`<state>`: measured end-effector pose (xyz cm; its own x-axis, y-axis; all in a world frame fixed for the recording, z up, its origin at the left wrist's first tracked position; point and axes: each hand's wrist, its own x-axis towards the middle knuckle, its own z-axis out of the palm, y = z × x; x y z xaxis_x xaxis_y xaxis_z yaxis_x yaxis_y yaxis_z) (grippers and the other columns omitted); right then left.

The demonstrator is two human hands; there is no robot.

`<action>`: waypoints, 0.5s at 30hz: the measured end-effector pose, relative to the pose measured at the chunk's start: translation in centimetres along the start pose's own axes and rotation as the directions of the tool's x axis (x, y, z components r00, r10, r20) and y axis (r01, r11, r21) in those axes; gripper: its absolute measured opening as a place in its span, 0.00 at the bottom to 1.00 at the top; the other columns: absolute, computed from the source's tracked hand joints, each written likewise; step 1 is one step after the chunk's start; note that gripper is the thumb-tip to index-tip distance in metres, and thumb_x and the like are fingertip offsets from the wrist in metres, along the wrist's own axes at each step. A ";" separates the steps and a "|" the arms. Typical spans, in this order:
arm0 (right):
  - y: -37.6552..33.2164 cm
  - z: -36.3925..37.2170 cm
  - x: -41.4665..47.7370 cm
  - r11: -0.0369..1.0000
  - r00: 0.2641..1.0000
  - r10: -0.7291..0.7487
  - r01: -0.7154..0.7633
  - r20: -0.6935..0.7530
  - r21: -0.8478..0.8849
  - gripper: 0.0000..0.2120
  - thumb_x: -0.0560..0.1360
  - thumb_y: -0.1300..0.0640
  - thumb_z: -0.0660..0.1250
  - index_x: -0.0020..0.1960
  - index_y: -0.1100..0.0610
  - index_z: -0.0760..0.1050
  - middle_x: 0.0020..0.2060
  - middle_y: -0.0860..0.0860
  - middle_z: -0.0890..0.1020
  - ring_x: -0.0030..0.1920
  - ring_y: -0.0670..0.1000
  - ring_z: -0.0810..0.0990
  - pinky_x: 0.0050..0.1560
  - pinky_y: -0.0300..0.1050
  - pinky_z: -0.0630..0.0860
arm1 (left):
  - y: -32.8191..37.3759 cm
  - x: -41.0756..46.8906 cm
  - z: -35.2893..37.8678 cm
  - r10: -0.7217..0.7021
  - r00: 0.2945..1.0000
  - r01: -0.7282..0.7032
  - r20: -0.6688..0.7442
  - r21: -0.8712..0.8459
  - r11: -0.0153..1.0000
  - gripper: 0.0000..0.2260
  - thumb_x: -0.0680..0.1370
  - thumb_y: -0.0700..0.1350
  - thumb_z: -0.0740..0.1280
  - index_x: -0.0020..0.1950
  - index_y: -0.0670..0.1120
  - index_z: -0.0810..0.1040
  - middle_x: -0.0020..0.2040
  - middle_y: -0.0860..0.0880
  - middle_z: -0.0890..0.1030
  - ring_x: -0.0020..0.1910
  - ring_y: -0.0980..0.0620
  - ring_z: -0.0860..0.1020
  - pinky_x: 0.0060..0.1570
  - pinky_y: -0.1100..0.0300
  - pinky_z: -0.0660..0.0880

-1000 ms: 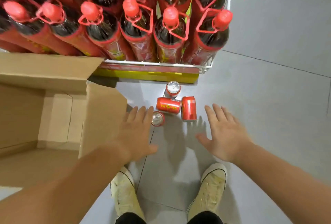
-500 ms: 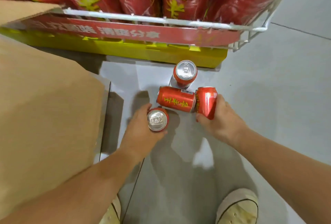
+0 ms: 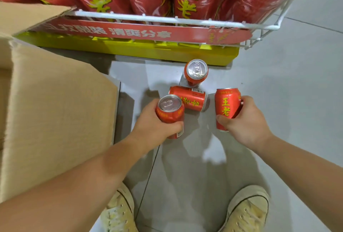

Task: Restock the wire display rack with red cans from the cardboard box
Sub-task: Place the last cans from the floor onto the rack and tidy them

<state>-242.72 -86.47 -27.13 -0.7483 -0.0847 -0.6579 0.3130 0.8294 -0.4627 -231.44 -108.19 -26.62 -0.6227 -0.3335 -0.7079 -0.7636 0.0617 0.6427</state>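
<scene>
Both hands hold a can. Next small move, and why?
Likely raise both to the wire rack: the left hand grips the left can, the right hand the right can, so neither can take the upright can or the lying can.

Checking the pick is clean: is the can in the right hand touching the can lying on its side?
Apart. Head view shows grey floor between the held can, gripped by the right hand, and the lying can.

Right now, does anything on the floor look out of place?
One red can lies on its side on the floor, next to an upright can by the yellow base. No spill or dent shows.
</scene>
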 end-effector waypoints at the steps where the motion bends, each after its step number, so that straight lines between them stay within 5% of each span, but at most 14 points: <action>1: -0.3 -0.6 -0.9 1.000 1.000 -0.014 0.014 0.001 0.009 0.25 0.68 0.53 0.77 0.57 0.49 0.65 0.44 0.46 0.77 0.42 0.46 0.77 0.37 0.42 0.71 | 0.8 -0.6 -0.2 -0.017 0.999 0.018 0.031 -0.022 1.000 0.25 0.67 0.40 0.81 0.57 0.57 0.77 0.50 0.55 0.84 0.49 0.58 0.83 0.46 0.64 0.79; 8: -5.1 -5.9 -8.1 0.984 0.998 -0.051 0.054 -0.022 0.171 0.24 0.69 0.57 0.78 0.57 0.48 0.67 0.42 0.43 0.78 0.35 0.40 0.78 0.28 0.28 0.70 | 8.1 -6.4 -2.0 -0.049 0.987 0.068 0.152 -0.126 0.990 0.23 0.72 0.44 0.79 0.64 0.52 0.77 0.56 0.52 0.85 0.53 0.55 0.84 0.56 0.56 0.80; 15: -11.9 -11.6 -17.0 0.944 0.992 -0.100 0.118 -0.073 0.308 0.23 0.70 0.61 0.77 0.56 0.47 0.67 0.39 0.41 0.78 0.35 0.31 0.78 0.29 0.27 0.72 | 16.8 -14.9 -5.8 0.011 0.995 0.006 0.101 -0.164 0.986 0.21 0.72 0.48 0.79 0.62 0.54 0.77 0.54 0.52 0.84 0.46 0.58 0.85 0.41 0.66 0.80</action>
<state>-240.53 -88.47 -3.50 -0.8164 -0.1268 -0.5633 0.3876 0.6029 -0.6974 -233.93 -107.67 -3.55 -0.6453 -0.2356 -0.7267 -0.7288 -0.0952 0.6781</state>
